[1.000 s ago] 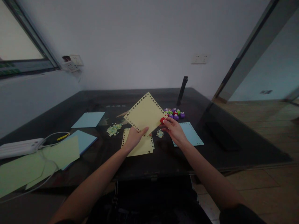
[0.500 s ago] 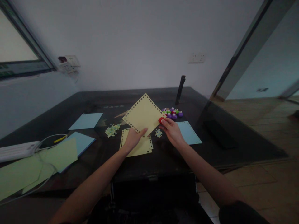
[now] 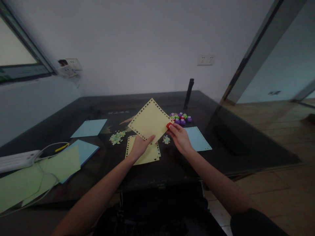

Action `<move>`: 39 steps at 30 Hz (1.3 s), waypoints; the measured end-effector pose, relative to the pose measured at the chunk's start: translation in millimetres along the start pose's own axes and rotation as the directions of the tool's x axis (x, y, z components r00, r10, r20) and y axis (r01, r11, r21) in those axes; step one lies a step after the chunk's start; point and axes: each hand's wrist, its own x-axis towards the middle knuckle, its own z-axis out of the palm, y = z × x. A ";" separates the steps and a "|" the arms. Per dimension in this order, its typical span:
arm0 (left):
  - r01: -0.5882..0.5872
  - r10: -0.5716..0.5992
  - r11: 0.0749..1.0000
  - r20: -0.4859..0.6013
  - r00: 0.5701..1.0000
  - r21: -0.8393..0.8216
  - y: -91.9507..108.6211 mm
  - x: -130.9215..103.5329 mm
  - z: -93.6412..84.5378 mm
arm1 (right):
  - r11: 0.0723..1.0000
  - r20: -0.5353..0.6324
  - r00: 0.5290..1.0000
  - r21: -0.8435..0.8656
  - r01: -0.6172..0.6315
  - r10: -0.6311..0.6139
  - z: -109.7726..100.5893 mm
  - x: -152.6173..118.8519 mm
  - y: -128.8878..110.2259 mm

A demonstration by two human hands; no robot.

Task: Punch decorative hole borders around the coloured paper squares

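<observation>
A sheet of yellow paper [image 3: 150, 119], turned cornerwise, is held up over the table by my left hand [image 3: 140, 146], whose thumb presses on its lower corner. Small punched shapes line the edges of this sheet. My right hand [image 3: 180, 137] pinches a small red craft punch [image 3: 169, 125] at the sheet's right corner. Under my left hand lie more punched yellow sheets [image 3: 145, 157]. Small heaps of paper cutouts rest on either side, a larger pile [image 3: 117, 137] to the left and a smaller pile [image 3: 166, 140] near my right fingers. Behind my right hand sit several purple, green and red punches [image 3: 181, 118].
A blue sheet [image 3: 199, 139] and a dark flat object [image 3: 231, 139] lie at the right. Left are another blue sheet [image 3: 89, 127], stacked green paper [image 3: 64, 164], a white power strip [image 3: 18, 160] and a cable. A black upright object [image 3: 189, 94] stands at the back.
The view has shifted slightly. Both hands keep nearly the same pose, with the yellow sheet and the red punch still held.
</observation>
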 end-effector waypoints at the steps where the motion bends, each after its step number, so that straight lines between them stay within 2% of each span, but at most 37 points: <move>1: -0.001 0.001 1.000 0.003 1.000 0.000 1.1 -0.3 -0.1 | 1.000 -0.003 1.000 -0.005 0.004 -0.004 0.1 -0.1 0.0; 39: 0.027 -0.027 0.999 0.014 1.000 0.028 9.3 -4.5 1.9 | 0.997 -0.016 0.998 -0.046 0.065 -0.065 0.9 -1.0 0.0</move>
